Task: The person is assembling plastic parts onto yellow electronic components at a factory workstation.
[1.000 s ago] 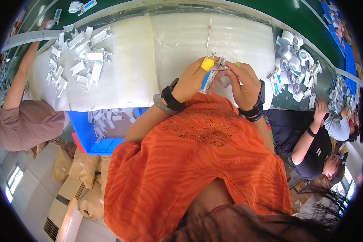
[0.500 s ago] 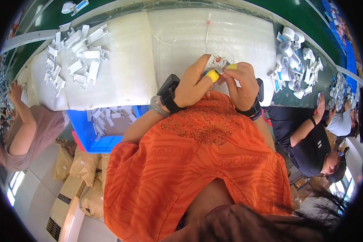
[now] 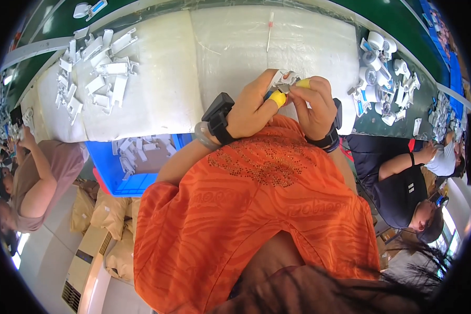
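Note:
My left hand (image 3: 251, 111) is closed around a white plastic part (image 3: 284, 77) with a notched end, held just above the near edge of the table. A yellow cover wraps its thumb, which presses on the part. My right hand (image 3: 315, 107) meets it from the other side, thumb and fingers pinched together at the part's lower side; one finger wears a yellow cover too. A small grey piece (image 3: 284, 89) shows between the hands. Whatever lies inside the right pinch is hidden by the fingers.
Loose white plastic parts (image 3: 107, 68) lie on the left of the covered table (image 3: 230, 47). White and blue assemblies with round heads (image 3: 371, 76) crowd the right. A thin red-and-white stick (image 3: 270, 32) lies far ahead. A blue bin (image 3: 102, 167) holds more parts. Co-workers sit on both sides.
My hands stay together at the same place, with the white part tilted slightly and more of the grey piece showing. The right co-worker's hand has left a white piece at the table edge.

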